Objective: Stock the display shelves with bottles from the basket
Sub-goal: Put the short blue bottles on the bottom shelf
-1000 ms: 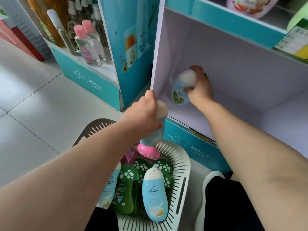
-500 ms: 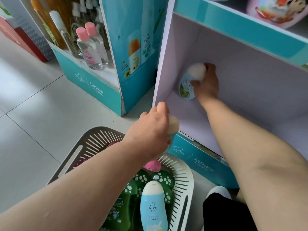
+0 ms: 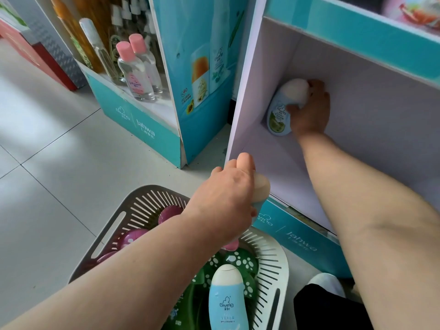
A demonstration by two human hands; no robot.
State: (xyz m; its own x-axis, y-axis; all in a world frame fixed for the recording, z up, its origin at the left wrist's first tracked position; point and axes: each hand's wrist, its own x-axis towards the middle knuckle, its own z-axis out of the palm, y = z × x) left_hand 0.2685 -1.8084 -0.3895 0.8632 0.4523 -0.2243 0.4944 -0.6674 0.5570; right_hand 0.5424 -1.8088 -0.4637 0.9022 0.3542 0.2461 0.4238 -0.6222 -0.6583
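My right hand reaches deep into the white lower shelf and grips a pale-blue bottle with a cream cap standing at the back left corner. My left hand is closed around a second pale-blue bottle, held above the basket near the shelf's front left edge; only its cream cap and a bit of blue show. The slatted white basket on the floor holds a blue Giving bottle, green spotted bottles and pink-capped ones.
A teal display stand to the left carries clear pink-capped bottles. A teal divider panel stands between it and my shelf. The shelf's teal front lip runs just behind the basket. My white shoe rests at lower right.
My left hand has lifted its bottle up out of the basket to the shelf's front edge. My right hand has kept its grip on the bottle at the back of the shelf.
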